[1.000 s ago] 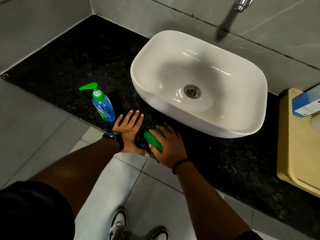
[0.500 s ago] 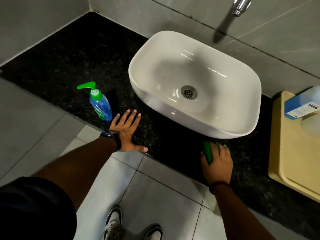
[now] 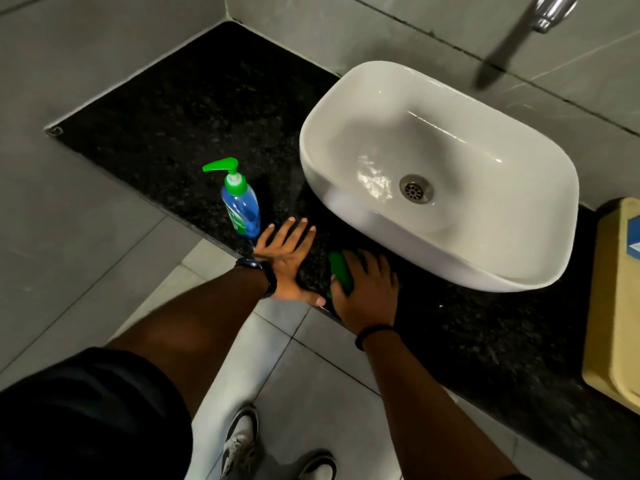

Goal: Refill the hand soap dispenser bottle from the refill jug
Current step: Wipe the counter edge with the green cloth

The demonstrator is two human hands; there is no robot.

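A blue soap dispenser bottle [image 3: 240,209] with a green pump head stands upright on the black granite counter [image 3: 166,126], left of the basin. My left hand [image 3: 289,259] lies flat on the counter's front edge with fingers spread, just right of the bottle and not touching it. My right hand [image 3: 367,289] presses a green cloth or sponge [image 3: 339,273] onto the counter in front of the basin, close beside my left hand. No refill jug is in view.
A white basin [image 3: 440,178] with a metal drain sits on the counter, and a chrome tap [image 3: 550,12] juts from the tiled wall above it. A yellow tray [image 3: 613,306] with a blue box stands at the right edge. Grey floor tiles and my shoes are below.
My right hand slid the green cloth right along the counter front, then back left to beside my left hand. The left hand and the bottle stayed put.
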